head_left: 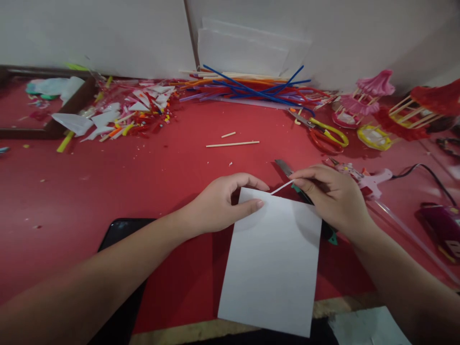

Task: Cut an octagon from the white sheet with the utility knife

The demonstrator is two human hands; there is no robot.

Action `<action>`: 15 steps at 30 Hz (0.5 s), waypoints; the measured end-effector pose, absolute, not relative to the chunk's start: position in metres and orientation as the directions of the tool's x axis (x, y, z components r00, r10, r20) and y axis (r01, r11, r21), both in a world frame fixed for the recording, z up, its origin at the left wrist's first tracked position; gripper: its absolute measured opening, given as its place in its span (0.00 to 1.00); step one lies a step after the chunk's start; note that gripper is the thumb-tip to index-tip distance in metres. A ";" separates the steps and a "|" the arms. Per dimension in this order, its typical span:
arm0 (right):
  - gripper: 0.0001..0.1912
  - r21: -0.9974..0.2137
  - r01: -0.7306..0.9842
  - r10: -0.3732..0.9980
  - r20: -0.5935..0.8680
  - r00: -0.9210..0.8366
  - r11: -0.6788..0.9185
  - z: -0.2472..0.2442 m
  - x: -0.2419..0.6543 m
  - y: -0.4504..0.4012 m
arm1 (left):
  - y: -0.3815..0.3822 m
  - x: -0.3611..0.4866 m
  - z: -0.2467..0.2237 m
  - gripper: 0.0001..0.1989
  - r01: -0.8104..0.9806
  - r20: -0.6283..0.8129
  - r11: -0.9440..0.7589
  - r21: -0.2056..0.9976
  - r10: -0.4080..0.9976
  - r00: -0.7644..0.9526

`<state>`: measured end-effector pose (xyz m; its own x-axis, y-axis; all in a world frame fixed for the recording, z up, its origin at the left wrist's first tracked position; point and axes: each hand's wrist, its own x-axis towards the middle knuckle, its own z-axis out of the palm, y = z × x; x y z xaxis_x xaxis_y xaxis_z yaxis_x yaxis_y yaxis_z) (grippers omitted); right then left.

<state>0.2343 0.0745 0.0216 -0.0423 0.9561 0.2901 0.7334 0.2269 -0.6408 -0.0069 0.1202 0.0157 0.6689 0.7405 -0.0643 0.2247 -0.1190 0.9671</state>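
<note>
A blank white sheet of paper (271, 261) is held up over the near edge of the table. My left hand (230, 203) grips its top edge, thumb in front and fingers behind. Between the thumb and forefinger of my right hand (325, 191) is the end of a thin white strip (281, 187), which slants down to the paper's top edge. Whether the strip is still joined to the sheet I cannot tell. A utility knife (283, 167) lies behind the paper, partly hidden by my right hand.
Two thin wooden sticks (233, 143) lie mid-table. Behind are pipe cleaners (247, 88) and a heap of scraps (132, 108). Scissors (325, 134), a glue gun (372, 184) and pink and red stick models (375, 86) stand or lie right. A black phone-like slab (120, 232) is under my left forearm.
</note>
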 end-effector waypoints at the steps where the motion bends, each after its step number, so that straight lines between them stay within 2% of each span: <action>1: 0.06 -0.650 0.728 0.960 0.277 -0.040 0.218 0.022 0.235 0.075 | 0.120 -0.007 0.016 0.14 0.219 -0.069 -0.110 0.970 0.734 0.675; 4: 0.06 -0.686 0.706 0.967 0.253 0.003 0.178 0.020 0.239 0.077 | 0.120 -0.008 0.017 0.14 0.241 -0.064 -0.144 0.960 0.722 0.689; 8: 0.05 -0.773 0.623 0.944 0.282 0.170 0.119 0.015 0.249 0.081 | 0.116 -0.009 0.017 0.14 0.347 0.016 -0.337 0.875 0.738 0.674; 10: 0.05 -0.790 0.599 0.936 0.296 0.191 0.127 0.014 0.250 0.081 | 0.115 -0.009 0.015 0.13 0.393 0.085 -0.429 0.813 0.756 0.649; 12: 0.06 -0.761 0.626 0.939 0.318 0.132 0.169 0.014 0.245 0.079 | 0.114 -0.007 0.013 0.12 0.431 0.163 -0.503 0.749 0.771 0.616; 15: 0.07 -0.642 0.684 0.915 0.391 -0.098 0.347 0.015 0.233 0.074 | 0.114 -0.004 0.011 0.17 0.442 0.260 -0.573 0.690 0.766 0.588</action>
